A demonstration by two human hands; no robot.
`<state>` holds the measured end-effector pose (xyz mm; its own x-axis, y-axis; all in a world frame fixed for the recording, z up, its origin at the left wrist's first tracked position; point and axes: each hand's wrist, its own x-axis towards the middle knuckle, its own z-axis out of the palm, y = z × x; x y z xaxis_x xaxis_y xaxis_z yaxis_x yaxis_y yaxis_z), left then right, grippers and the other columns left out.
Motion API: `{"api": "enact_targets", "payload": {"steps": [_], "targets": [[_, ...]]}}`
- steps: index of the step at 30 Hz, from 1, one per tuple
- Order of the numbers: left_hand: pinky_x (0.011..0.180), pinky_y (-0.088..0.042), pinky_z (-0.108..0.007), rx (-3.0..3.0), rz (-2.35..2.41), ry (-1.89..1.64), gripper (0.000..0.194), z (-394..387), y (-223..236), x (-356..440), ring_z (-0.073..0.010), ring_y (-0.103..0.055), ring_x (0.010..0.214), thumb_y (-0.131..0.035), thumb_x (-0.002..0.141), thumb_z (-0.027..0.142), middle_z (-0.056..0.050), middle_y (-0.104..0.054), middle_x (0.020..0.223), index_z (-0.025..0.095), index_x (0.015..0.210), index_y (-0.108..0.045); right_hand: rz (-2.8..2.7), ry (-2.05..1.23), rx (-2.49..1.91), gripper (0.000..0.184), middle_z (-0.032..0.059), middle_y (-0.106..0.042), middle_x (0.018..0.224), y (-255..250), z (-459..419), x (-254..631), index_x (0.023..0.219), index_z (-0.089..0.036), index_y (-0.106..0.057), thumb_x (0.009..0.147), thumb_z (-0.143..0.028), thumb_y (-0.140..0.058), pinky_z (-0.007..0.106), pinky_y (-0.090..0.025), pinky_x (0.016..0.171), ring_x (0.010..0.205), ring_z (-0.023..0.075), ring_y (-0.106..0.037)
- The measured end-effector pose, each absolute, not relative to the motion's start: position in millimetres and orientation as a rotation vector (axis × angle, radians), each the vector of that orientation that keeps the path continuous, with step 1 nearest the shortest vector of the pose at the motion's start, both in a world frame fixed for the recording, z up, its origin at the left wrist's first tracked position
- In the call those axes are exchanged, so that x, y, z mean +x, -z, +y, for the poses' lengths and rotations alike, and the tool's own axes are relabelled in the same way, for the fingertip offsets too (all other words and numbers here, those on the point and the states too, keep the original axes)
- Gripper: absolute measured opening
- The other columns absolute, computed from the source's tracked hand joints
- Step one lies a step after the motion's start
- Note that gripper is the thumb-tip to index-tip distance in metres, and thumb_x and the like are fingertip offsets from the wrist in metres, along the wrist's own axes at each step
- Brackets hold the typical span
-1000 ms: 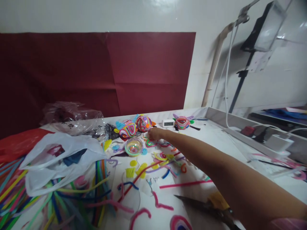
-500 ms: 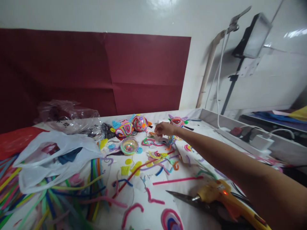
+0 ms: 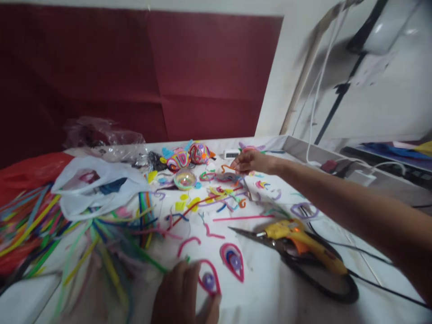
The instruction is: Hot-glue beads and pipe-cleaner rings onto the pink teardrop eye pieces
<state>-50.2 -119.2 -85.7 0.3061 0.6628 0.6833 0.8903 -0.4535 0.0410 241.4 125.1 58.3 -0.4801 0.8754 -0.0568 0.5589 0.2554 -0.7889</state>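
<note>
Orange stem (image 3: 228, 168) pinched, right arm outstretched

Beyond the glue gun (image 3: 300, 240), the right hand (image 3: 251, 162) grips the stem, its bent length pointing left. Left of the glue gun, the left hand (image 3: 180, 294) parts fingers and thumb at the nearer pink loop (image 3: 216, 280).

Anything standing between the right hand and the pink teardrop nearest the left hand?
Nothing upright visible. Between the right hand and that pink teardrop, a straight pink pipe cleaner and loose scraps lie flat; the scissors' tip lies beside the line.
</note>
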Motion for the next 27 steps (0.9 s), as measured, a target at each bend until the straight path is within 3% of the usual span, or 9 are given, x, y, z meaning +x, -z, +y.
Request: {"api": "enact_targets", "payload": {"steps": [4, 7, 11, 19, 24, 27], "targets": [[0.074, -0.056, -0.044, -2.251, -1.531, 0.909, 0.044, -127.6, 70.8, -42.1, -0.0295, -0.058, 0.093, -0.068, 0.073, 0.032, -0.015, -0.057, 0.104, 0.013, 0.111, -0.056, -2.085, -1.148, -1.254, 0.017, -0.0002, -0.067, 0.078, -64.5, 99.8, 245.8, 0.089, -0.017, -0.067, 0.080, -0.031, -0.069, 0.030, -0.051, 0.064, 0.065, 0.0121, -0.061], [0.074, -0.055, -0.043, -2.295, -1.558, 0.938, 0.043, -130.3, 62.0, -37.2, -0.0284, -0.058, 0.091, -0.068, 0.073, 0.030, -0.014, -0.056, 0.101, 0.012, 0.111, -0.056, -2.051, -1.159, -1.236, 0.017, -0.0016, -0.066, 0.066, -69.4, 80.4, 244.9, 0.080, -0.020, -0.071, 0.070, -0.033, -0.076, 0.030, -0.047, 0.059, 0.059, 0.0119, -0.058], [0.077, -0.054, -0.043, -2.312, -1.601, 0.972, 0.044, -131.8, 61.8, -37.0, -0.0274, -0.057, 0.090, -0.068, 0.075, 0.032, -0.012, -0.056, 0.098, 0.012, 0.112, -0.055, -2.017, -1.147, -1.221, 0.025, -0.0002, -0.067, 0.066, -72.7, 55.5, 241.0, 0.080, -0.020, -0.073, 0.063, -0.036, -0.080, 0.030, -0.045, 0.057, 0.059, 0.0129, -0.057], [0.084, -0.052, -0.041, -2.355, -1.632, 1.036, 0.045, -133.0, 62.9, -41.0, -0.0269, -0.057, 0.099, -0.061, 0.084, 0.036, -0.013, -0.057, 0.105, 0.013, 0.120, -0.052, -1.938, -1.225, -1.184, 0.029, -0.0011, -0.065, 0.062, -78.6, 6.6, 230.5, 0.078, -0.019, -0.070, 0.065, -0.044, -0.079, 0.027, -0.045, 0.054, 0.055, 0.0106, -0.054], [0.080, -0.051, -0.032, -2.266, -1.616, 1.385, 0.022, -140.5, 48.8, -39.6, -0.0188, -0.057, 0.091, -0.050, 0.091, 0.020, -0.008, -0.057, 0.100, 0.017, 0.111, -0.057, -1.843, -1.393, -1.108, 0.032, 0.0007, -0.067, 0.069, -78.6, -40.7, 213.8, 0.090, -0.017, -0.069, 0.072, -0.043, -0.075, 0.025, -0.047, 0.055, 0.058, 0.0109, -0.059], [0.074, -0.051, -0.026, -2.232, -1.565, 1.520, 0.024, -151.1, 32.2, -36.1, -0.0138, -0.056, 0.083, -0.051, 0.090, 0.019, -0.006, -0.054, 0.105, 0.020, 0.113, -0.057, -1.707, -1.621, -0.981, 0.020, 0.0002, -0.067, 0.068, -73.0, -68.9, 201.9, 0.089, -0.016, -0.068, 0.077, -0.031, -0.073, 0.020, -0.044, 0.050, 0.053, 0.0073, -0.056]]}}
